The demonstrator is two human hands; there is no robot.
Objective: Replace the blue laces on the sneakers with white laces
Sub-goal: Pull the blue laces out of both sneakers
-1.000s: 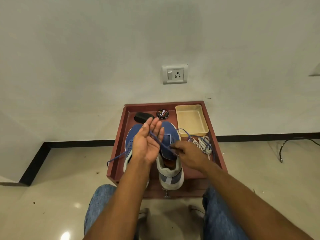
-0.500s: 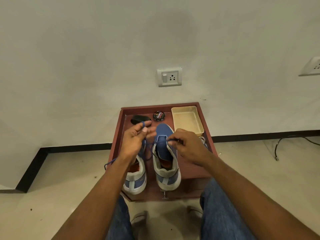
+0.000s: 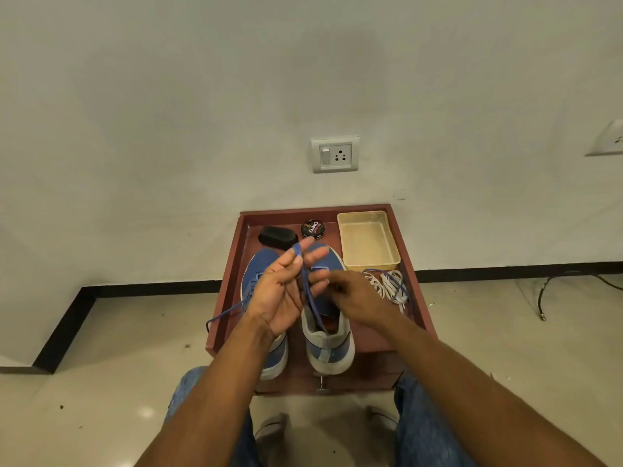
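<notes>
Now | tin (image 3: 313, 228) reads "Cherry" | both hands' fingers (image 3: 312, 256) hold blue lace (image 3: 312, 303)

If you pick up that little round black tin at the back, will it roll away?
The round tin lies flat on its base on the red tray, so it probably stays put. Tipped on edge, it could well roll. It looks small, so likely light.
</notes>
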